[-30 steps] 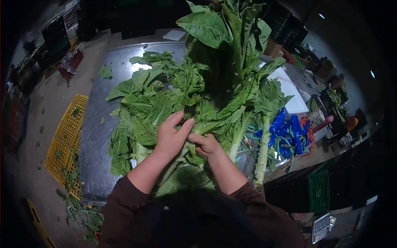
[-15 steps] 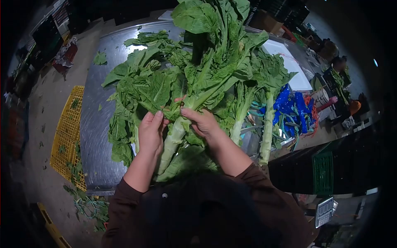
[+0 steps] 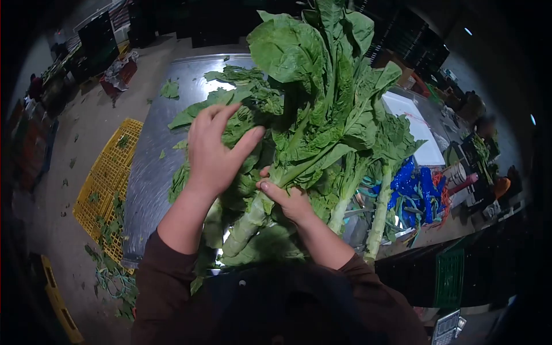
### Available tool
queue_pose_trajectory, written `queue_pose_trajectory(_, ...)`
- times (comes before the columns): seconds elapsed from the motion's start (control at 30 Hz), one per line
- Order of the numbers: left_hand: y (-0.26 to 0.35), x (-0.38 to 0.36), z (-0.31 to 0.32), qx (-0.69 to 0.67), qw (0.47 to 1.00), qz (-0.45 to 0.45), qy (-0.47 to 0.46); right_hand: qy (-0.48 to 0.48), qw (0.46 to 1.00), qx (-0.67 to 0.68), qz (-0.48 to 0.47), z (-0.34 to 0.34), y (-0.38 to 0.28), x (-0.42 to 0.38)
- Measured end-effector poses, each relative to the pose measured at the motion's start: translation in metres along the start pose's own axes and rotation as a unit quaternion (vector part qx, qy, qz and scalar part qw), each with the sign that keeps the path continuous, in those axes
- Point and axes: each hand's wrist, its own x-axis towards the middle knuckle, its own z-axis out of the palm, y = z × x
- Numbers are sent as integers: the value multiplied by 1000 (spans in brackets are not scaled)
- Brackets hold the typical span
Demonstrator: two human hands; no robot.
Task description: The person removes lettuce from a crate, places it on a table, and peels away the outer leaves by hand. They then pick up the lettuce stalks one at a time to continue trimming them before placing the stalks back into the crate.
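My right hand (image 3: 289, 201) is wrapped round a celtuce (image 3: 248, 226), just where its thick pale stem meets the leaves. The stem points down toward me, and its big green leaves fan out at the top. My left hand (image 3: 217, 150) hovers to the left of this celtuce, thumb and fingers apart, with nothing visible between them. Under it, torn leaves (image 3: 244, 77) lie in a heap. Two more celtuces rest to the right, a nearer one (image 3: 341, 214) and a longer one (image 3: 377, 224) at the outer side.
Beneath everything is a metal table (image 3: 150, 198). A white tray (image 3: 417, 129), blue plastic (image 3: 426, 187) and coloured ties lie at its right. A yellow plastic crate (image 3: 106, 184) sits on the left floor among scattered leaves. A scale (image 3: 447, 326) is at lower right.
My left hand has let go of leaf bits by the stem, moved up and left, and opened. My right hand keeps its hold on the celtuce. The view has shifted slightly.
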Motion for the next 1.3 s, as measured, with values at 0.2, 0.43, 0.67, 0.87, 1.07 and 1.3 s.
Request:
queue_pose_trajectory(0.2,52,45,25,-312,930,-179,-79,-28,996,-55,-72,7,1,-1)
queue_pose_trajectory(0.43,49,26,5,-688,661,-269,133,-29,997,-60,-33,4,-2,3)
queue_pose_trajectory(0.67,-40,-41,-10,-698,603,-383,52,27,993,112,18,-2,23,8)
queue_pose_trajectory(0.87,-93,-114,-11,-33,949,-314,6,57,987,150,4,-5,25,9)
queue_pose_trajectory(1.07,-10,-76,-5,-125,966,-186,-131,6,998,66,11,3,29,9)
queue_pose_trajectory(1.3,18,-90,12,-216,929,-198,-226,38,999,21,-25,12,8,18)
